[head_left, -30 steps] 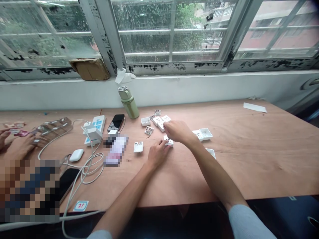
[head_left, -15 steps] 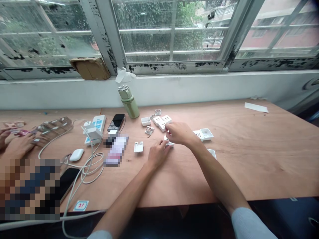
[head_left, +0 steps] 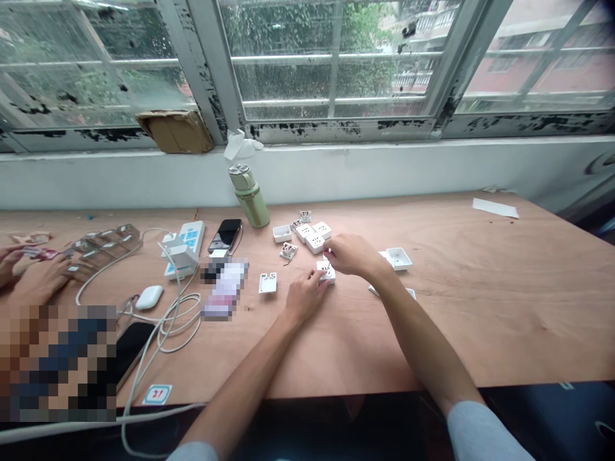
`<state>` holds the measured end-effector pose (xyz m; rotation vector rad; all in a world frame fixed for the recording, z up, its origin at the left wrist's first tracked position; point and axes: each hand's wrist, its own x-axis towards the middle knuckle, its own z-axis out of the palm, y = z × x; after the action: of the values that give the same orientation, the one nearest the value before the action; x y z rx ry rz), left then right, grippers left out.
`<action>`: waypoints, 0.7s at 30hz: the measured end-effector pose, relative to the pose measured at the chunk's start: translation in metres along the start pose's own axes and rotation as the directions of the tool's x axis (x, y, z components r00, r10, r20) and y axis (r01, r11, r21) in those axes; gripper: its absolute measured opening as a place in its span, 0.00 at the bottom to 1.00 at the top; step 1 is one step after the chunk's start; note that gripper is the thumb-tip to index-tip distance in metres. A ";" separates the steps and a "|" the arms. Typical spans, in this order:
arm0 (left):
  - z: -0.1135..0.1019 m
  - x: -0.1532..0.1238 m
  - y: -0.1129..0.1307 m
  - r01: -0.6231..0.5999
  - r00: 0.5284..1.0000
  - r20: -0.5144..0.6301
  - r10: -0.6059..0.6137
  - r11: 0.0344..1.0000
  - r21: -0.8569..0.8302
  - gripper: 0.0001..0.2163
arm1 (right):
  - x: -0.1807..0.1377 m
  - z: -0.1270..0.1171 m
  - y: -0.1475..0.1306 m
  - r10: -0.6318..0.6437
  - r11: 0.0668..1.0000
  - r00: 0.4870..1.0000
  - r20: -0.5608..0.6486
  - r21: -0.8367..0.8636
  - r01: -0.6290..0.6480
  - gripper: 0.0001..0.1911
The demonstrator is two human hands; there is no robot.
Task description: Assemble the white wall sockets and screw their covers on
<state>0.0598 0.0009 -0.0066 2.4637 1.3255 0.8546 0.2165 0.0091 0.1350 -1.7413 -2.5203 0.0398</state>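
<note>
My left hand (head_left: 305, 294) is closed on the left side of a small white power socket (head_left: 329, 276), holding it against the table. Above it my right hand (head_left: 353, 254) pinches a thin screwdriver (head_left: 328, 266), its slim shaft pointing down at the socket's face. The handle is hidden in my fingers. Just behind are several finished-looking white sockets (head_left: 314, 242). An open white housing (head_left: 282, 234) and a socket insert with metal contacts (head_left: 288, 250) lie to their left. Nearer my left hand rests a white cover plate (head_left: 268, 283). Another open white housing (head_left: 400, 258) sits beyond my right forearm.
At left are a power strip (head_left: 192, 237) with chargers, coiled white cables (head_left: 166, 323), a phone (head_left: 225, 235) and a white earphone case (head_left: 149, 297). A green flask (head_left: 253, 203) stands at the back. Another person's hands (head_left: 41, 278) work beside a divided brown tray (head_left: 108, 246).
My right hand has shifted slightly right, so the screwdriver shaft and more of the socket's face now show. My left hand stays on the socket.
</note>
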 end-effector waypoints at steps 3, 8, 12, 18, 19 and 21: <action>0.001 0.000 0.000 0.000 1.000 -0.002 0.000 1.000 -0.004 0.09 | -0.001 0.000 0.000 0.020 1.000 1.000 -0.007 -0.010 -0.020 0.12; -0.001 0.000 0.001 0.002 1.000 0.000 -0.001 1.000 0.016 0.10 | -0.004 0.000 0.002 0.003 1.000 1.000 -0.005 0.014 -0.003 0.11; -0.004 0.001 0.003 0.004 1.000 0.018 -0.005 1.000 0.020 0.09 | -0.005 0.001 0.004 -0.036 0.997 0.999 -0.008 0.073 0.037 0.09; -0.004 0.001 0.004 0.007 1.000 -0.003 -0.007 0.999 0.038 0.08 | -0.002 0.001 -0.001 -0.049 0.997 0.999 -0.006 0.053 0.050 0.07; -0.004 0.001 0.004 0.005 1.000 -0.002 -0.005 0.999 0.033 0.08 | -0.002 0.002 -0.001 -0.046 0.998 0.999 -0.008 0.035 0.046 0.07; -0.003 0.001 0.003 0.000 1.000 -0.001 0.000 1.000 0.019 0.09 | -0.001 0.002 -0.002 -0.035 0.999 0.999 -0.014 -0.001 0.035 0.08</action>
<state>0.0606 -0.0005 -0.0030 2.4779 1.3393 0.8472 0.2145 0.0078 0.1326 -1.6906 -2.5404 0.0246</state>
